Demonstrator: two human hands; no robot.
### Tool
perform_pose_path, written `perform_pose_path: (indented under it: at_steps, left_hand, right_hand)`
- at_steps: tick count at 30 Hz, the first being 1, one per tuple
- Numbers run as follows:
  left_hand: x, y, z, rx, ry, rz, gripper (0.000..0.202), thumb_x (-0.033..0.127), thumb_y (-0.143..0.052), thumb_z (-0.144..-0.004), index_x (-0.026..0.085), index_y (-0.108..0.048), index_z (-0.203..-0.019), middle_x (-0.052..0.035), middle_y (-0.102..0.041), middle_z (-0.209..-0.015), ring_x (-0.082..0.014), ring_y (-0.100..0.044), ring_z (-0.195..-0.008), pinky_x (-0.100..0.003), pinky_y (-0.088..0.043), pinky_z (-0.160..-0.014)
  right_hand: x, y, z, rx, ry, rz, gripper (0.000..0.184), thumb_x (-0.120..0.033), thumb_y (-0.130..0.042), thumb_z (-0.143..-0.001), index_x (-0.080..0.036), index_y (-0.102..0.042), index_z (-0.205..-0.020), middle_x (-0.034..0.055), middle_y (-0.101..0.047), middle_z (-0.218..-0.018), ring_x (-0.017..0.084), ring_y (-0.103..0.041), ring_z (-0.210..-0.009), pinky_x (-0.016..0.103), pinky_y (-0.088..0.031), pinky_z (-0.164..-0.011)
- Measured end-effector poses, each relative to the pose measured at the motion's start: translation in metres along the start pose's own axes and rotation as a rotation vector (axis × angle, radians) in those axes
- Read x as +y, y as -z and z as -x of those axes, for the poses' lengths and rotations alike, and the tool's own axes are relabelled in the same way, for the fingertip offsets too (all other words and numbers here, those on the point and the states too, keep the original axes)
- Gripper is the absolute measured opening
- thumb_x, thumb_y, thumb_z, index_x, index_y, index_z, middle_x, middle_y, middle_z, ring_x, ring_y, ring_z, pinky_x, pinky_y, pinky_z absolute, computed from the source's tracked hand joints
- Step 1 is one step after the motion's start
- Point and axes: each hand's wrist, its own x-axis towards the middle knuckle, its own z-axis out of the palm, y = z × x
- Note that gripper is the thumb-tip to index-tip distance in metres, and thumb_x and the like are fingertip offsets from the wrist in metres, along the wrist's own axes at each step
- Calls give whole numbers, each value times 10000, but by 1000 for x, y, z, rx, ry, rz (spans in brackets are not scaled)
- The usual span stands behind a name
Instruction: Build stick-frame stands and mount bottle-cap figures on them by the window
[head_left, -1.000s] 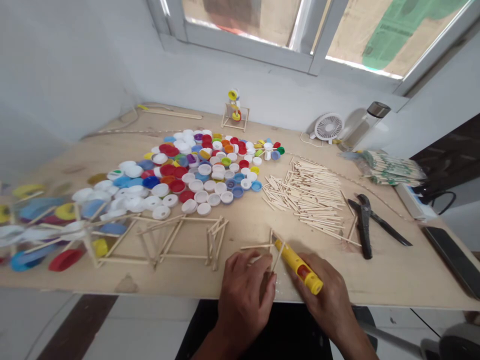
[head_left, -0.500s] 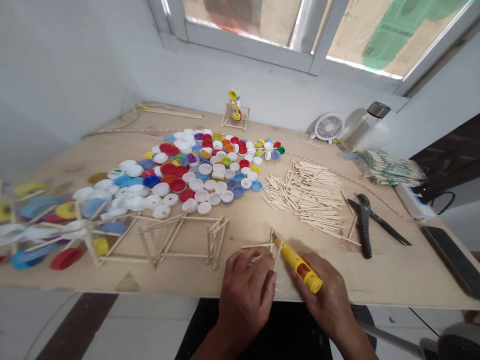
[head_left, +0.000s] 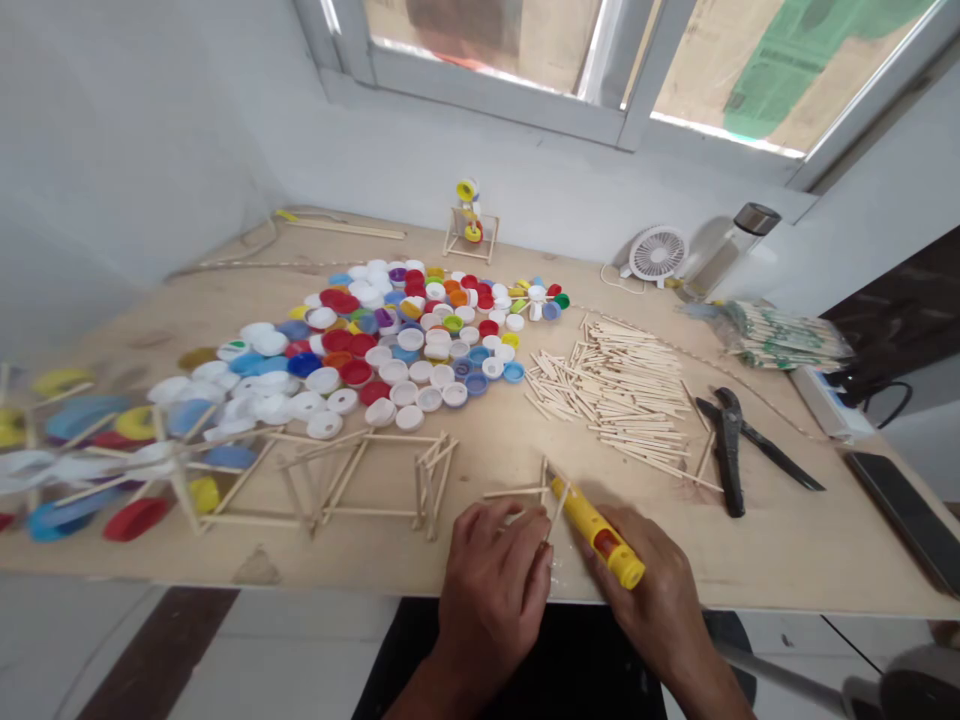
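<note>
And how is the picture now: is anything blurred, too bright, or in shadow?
Head view: caps at far left are smeared, while the yellow tool and stick pile look clearer; head view: white glare low in the window; head view: a soft shadow falls on the wall beside the bottle.

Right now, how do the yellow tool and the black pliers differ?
The yellow tool is mostly yellow with a red part; the black pliers look dark throughout. The right hand grips the yellow tool, while the black pliers lie on the table. The yellow tool has one thick barrel; the black pliers spread into two arms. Both look longer than wide.
</note>
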Motion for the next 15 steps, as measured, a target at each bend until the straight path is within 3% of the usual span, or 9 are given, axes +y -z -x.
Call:
perform_pose_path:
  at_steps: [15]
  left_hand:
    - [3,2,-1,1,-19,-25,188,107,-508,-807,181,-596,-956,-36,-708,-904,-197,-605,-898,-388,-420,-846]
  right_hand:
    - [-8,1,-5,47,18,52,205,-230,-463,-894,-177,-589,-1046,80,-685,-875,210,-653,-757,308,-523,-661]
